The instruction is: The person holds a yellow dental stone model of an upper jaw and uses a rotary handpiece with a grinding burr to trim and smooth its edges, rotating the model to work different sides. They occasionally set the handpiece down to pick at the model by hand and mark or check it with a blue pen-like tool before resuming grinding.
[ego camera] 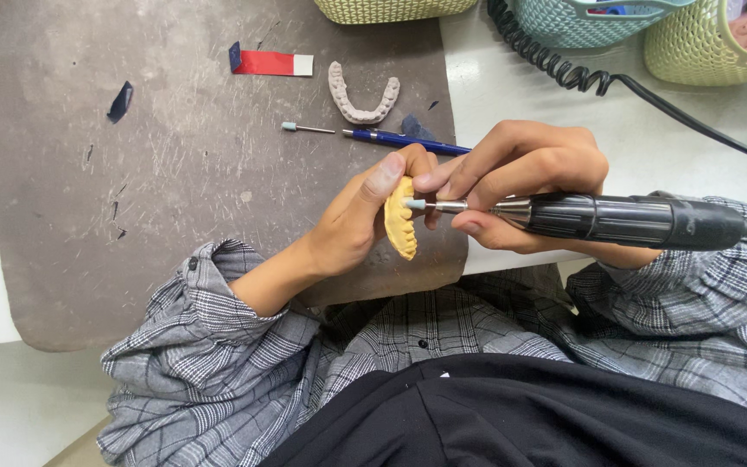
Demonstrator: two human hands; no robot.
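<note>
Right hand [520, 186] grips ribbed black handpiece [641, 221]; left hand [365, 216] pinches yellow plaster dental cast [401, 227].

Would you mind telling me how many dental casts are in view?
2: a yellow cast held in the left hand, and a grey cast lying on the mat above it. The baskets may hide others.

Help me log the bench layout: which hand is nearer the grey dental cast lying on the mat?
Left. The left hand, holding a yellow cast, sits just below the grey cast; the right hand, gripping the black handpiece, is farther right.
</note>
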